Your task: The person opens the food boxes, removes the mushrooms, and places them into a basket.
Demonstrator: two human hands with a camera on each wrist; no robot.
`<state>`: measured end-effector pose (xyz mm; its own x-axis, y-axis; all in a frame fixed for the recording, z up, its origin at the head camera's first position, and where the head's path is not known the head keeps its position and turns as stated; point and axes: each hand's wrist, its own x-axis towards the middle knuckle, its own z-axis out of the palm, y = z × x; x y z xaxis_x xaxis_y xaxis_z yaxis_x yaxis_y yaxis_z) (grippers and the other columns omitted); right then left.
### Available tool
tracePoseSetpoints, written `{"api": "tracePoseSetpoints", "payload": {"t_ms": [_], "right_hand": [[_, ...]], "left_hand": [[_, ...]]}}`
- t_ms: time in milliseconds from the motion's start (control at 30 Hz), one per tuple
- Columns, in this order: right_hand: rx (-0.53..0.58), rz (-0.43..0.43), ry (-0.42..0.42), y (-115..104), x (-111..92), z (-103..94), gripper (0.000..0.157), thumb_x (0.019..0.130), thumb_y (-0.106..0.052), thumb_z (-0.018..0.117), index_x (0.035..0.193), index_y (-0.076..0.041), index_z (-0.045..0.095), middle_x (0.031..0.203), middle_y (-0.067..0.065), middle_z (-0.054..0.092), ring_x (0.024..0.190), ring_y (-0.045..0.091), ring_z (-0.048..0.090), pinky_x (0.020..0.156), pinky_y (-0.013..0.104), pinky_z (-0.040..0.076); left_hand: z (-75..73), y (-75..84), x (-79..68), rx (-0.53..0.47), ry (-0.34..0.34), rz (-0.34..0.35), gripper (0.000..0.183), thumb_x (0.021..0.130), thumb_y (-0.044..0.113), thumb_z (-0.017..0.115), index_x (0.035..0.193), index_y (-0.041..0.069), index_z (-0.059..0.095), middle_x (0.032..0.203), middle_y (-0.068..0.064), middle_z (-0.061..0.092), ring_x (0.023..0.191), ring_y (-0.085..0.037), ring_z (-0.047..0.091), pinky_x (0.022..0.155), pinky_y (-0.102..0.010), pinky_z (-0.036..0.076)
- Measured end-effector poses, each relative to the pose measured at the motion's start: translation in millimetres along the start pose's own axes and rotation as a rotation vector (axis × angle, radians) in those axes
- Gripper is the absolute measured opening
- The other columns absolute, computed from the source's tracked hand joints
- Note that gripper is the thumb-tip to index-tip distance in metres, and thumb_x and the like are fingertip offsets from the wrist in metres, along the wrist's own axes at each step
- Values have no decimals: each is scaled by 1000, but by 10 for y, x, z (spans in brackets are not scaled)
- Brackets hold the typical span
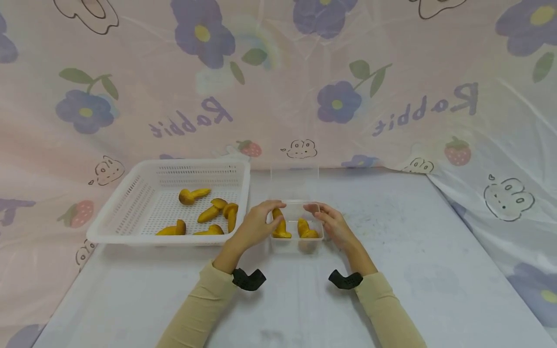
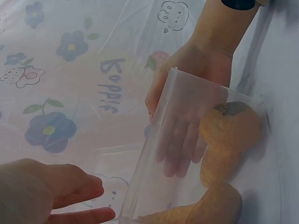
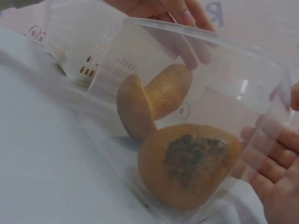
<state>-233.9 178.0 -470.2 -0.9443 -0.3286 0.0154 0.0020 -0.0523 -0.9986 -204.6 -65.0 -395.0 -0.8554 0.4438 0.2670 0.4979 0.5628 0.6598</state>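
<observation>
A clear plastic box (image 1: pixel 298 245) stands on the table, its clear lid (image 1: pixel 294 180) raised at the back. Inside lie two yellow-brown mushrooms, a left mushroom (image 1: pixel 281 227) and a right mushroom (image 1: pixel 306 229). My left hand (image 1: pixel 260 221) is at the box's left side, fingertips over the rim near the left mushroom. In the left wrist view, the left hand's (image 2: pixel 60 191) thumb and fingers are apart with nothing between them. My right hand (image 1: pixel 338 227) is beside the right wall. Its fingers look nearly straight through the clear plastic in the left wrist view; contact is hard to tell.
To the left stands a white perforated basket (image 1: pixel 117 203) with several more mushrooms, including one mushroom (image 1: pixel 193 195) near its middle. A printed fabric sheet (image 1: pixel 278 96) hangs behind the white table (image 1: pixel 413 256).
</observation>
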Motion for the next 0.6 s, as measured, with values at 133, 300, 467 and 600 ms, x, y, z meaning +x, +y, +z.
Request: {"api": "tracePoseSetpoints", "payload": {"t_ms": [133,300,467,600], "right_hand": [[4,-7,0,-28,-19,17,47,100,-18,44,141,6,39,143,19,51,145,37,26,123,63,7],[12,-9,-4,-20,-20,9,47,100,-17,45,141,7,38,136,5,59,145,37,26,123,63,5],[19,-8,-5,-13,-15,8,47,100,-16,44,140,8,38,135,3,60,145,38,25,123,63,4],[22,-11,-2,-7,-12,4,46,100,-16,44,140,8,39,127,-7,61,146,38,24,123,64,3]], "left_hand": [[5,-13,7,11,-1,20,30,92,9,62,121,0,63,128,-17,64,123,-32,59,107,-45,49],[33,19,4,-3,10,44,29,92,8,63,119,0,64,124,-16,66,119,-30,61,104,-44,51],[62,39,18,-34,20,72,29,90,5,65,118,0,64,122,-15,67,117,-30,62,103,-44,51],[128,0,54,-94,33,113,29,87,2,67,116,0,65,118,-16,67,113,-30,63,101,-42,54]]}}
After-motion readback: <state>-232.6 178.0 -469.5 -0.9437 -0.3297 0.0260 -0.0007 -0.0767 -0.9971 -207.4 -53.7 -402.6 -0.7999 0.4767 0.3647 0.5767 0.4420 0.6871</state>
